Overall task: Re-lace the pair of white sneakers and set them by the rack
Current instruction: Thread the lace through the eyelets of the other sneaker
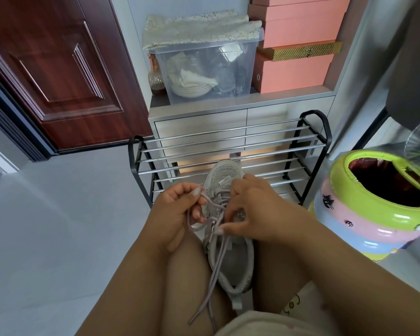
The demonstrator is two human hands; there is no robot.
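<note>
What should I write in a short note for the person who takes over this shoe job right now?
Left hand: pinches a loop of the lace above the shoe.
Right hand: pinches the lace at the eyelets.
Sneaker: between the knees, toe toward the rack. Only one shoe is in view; I cannot see the second.
Done: the front eyelets look laced.
Left: finish and tie this lace, whose two ends hang loose toward the heel; lace the other shoe; set both by the rack.

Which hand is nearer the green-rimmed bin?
Right. The right hand works the lace on the sneaker, just left of the bin; the left hand is across the shoe, farther away.
</note>
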